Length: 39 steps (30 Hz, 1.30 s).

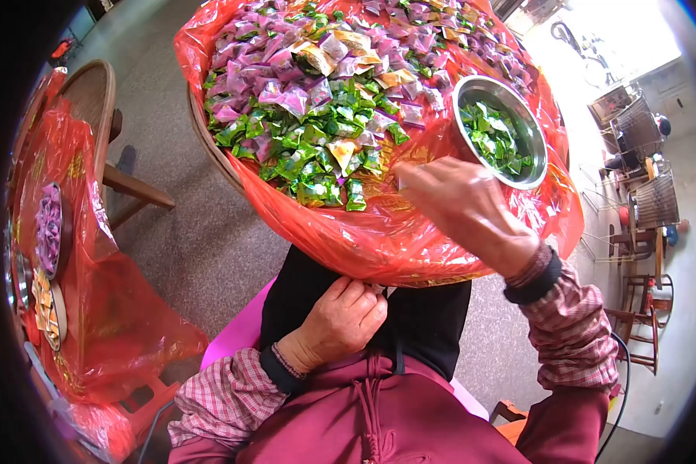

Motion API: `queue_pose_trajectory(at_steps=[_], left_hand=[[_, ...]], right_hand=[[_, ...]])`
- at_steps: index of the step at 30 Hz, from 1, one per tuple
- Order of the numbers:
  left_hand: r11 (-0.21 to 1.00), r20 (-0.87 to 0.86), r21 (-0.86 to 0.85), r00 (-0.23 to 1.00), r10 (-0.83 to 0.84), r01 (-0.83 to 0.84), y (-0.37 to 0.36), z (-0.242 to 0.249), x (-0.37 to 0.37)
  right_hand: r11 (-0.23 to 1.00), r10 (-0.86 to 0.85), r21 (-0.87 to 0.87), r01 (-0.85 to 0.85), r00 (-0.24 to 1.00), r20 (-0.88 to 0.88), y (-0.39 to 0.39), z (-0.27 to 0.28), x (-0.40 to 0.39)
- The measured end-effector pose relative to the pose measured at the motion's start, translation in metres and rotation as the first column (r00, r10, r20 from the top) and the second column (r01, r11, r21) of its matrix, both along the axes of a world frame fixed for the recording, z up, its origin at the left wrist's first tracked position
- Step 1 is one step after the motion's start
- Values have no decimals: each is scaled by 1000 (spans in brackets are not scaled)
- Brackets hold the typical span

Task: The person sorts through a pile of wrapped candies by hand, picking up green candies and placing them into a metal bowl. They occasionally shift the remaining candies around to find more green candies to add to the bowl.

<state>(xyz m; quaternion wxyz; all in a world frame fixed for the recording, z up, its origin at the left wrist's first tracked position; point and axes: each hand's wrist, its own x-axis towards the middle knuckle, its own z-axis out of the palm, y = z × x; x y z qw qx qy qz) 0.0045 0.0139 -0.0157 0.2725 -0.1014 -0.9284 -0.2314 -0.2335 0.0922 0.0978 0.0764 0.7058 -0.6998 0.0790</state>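
left hand [340,317]: fingers curled shut, pinching the red plastic sheet [379,247] at the tray's near edge.
right hand [464,209]: fingers bent over the sheet beside the steel bowl [499,131] of green candies; fingertips hidden, grasp unclear.
wrapped candies [317,100]: heaped on the sheet.

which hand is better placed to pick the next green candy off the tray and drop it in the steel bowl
Probably the right hand: it is over the tray, beside the green candies and the steel bowl. The left hand sits low, under the tray's near edge.
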Motion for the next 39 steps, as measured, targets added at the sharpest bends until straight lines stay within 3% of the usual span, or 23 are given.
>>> queue_pose_trajectory(at_steps=[3, 6, 8, 12, 18, 21, 25, 27, 30, 31, 34, 35, 37, 39], left_hand=[[1000, -49, -17, 999, 19, -20, 1, -4, 0], [999, -23, -10, 999, 30, -30, 1, -1, 1], [1000, -22, -8, 999, 29, -29, 1, 0, 1], [1000, -4, -11, 1000, 19, -19, 1, 1, 1], [1000, -2, -14, 1000, 19, -19, 1, -1, 1], [1000, 27, 1, 1000, 1, -1, 0, 2, 0], [1000, 32, 4, 999, -8, 8, 1, 3, -1], [1000, 23, -10, 1000, -1, 1, 2, 3, -1], [1000, 18, 11, 1000, -17, 17, 2, 1, -2], [1000, 16, 9, 1000, -19, 19, 2, 0, -2], [1000, 20, 3, 1000, -19, 18, 2, 0, -2], [1000, 16, 0, 1000, -17, 17, 3, 0, -2], [1000, 12, -5, 1000, -16, 16, 2, 0, -2], [1000, -7, -1, 1000, -5, 5, 2, 0, -1]], right_hand=[[988, 120, 101, -114, 991, -53, -21, -20, 13], [981, 150, 136, -139, 986, -75, -31, -30, 22], [960, 163, 247, -131, 980, -115, -38, -35, 26], [958, 191, 247, -143, 965, -180, -42, -46, 28], [965, 167, 221, -143, 981, -95, -30, -31, 30], [995, 100, -13, -102, 991, -90, -12, -12, 19], [971, -207, -160, 175, 955, -211, 20, 6, -30], [948, -282, -222, 229, 927, -246, 31, 14, -63], [876, -475, -168, 452, 868, -141, 42, 25, -75], [875, -477, -170, 454, 867, -141, 41, 24, -72], [950, -293, -135, 281, 953, -77, 25, 15, -48], [954, -300, -11, 300, 953, -49, 17, 13, -34], [992, -63, -110, 59, 997, -34, -2, -3, -16], [1000, -5, -23, 4, 999, -45, -18, -17, -7]])
